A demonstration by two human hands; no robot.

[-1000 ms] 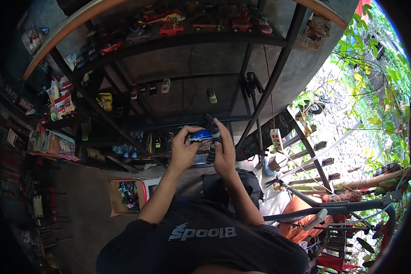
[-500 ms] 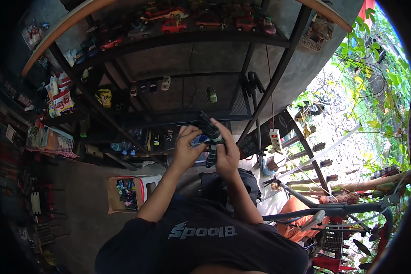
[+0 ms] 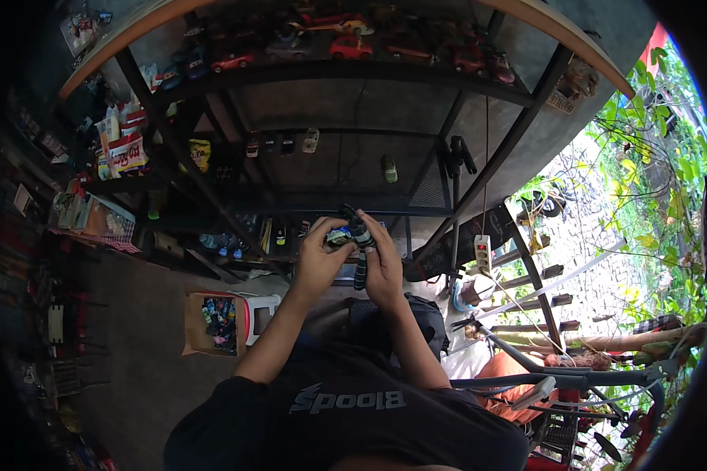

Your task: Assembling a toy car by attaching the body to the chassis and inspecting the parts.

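In front of my chest, both hands are raised close together. My left hand has its fingers curled around a small toy car with blue, green and pale patches, most of it covered by the fingers. My right hand grips a dark, elongated tool with light bands on its handle. The tool's black upper end rises between the hands, close beside the car. Its exact kind cannot be made out, and whether it touches the car is unclear.
A dark metal shelf stands ahead, with several toy cars on its tiers, including a green car. On the floor at left is a cardboard box of small colourful items beside a white stool. A power strip hangs at right.
The shelf and surroundings have shifted right in the picture as the view turned. The tool's upper end has tilted, and more of the toy car shows in my left hand.
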